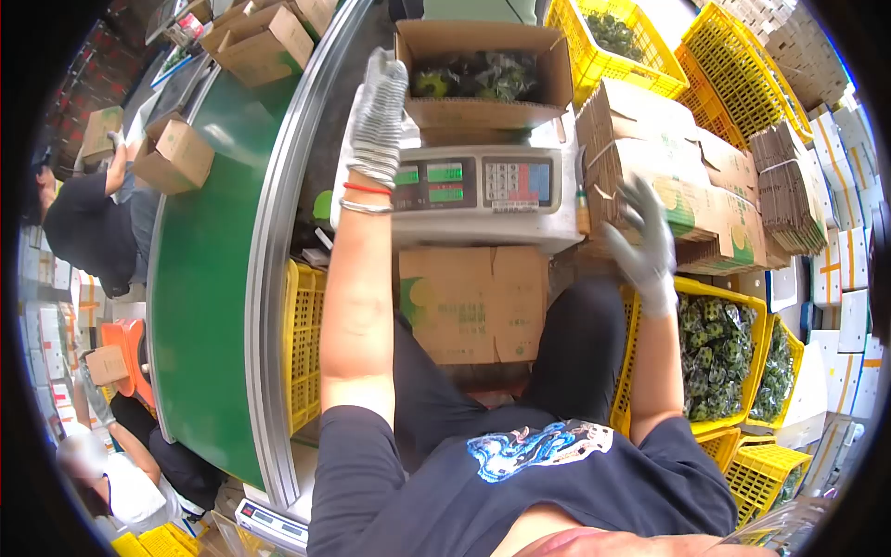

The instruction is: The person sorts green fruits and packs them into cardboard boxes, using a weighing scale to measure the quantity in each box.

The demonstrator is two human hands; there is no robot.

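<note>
My left hand (379, 116), in a grey-striped glove, reaches forward with its fingers stretched along the left side of an open cardboard box (487, 115). Inside the box lie clear bags of green produce (506, 82). That box rests on a digital weighing scale (469, 186) with lit green displays. In a similar glove, my right hand (642, 243) is raised with fingers spread and nothing in it. Closest to it are bundles of flattened cardboard boxes (650, 167) and a wooden-handled tool (582, 209) at the scale's right edge.
A green conveyor belt (213, 306) runs along my left, with co-workers beyond it. To my right stands a yellow crate (754, 371) of bagged green produce. More yellow crates (742, 60) are at the upper right. A flattened cardboard box (473, 306) is before my lap.
</note>
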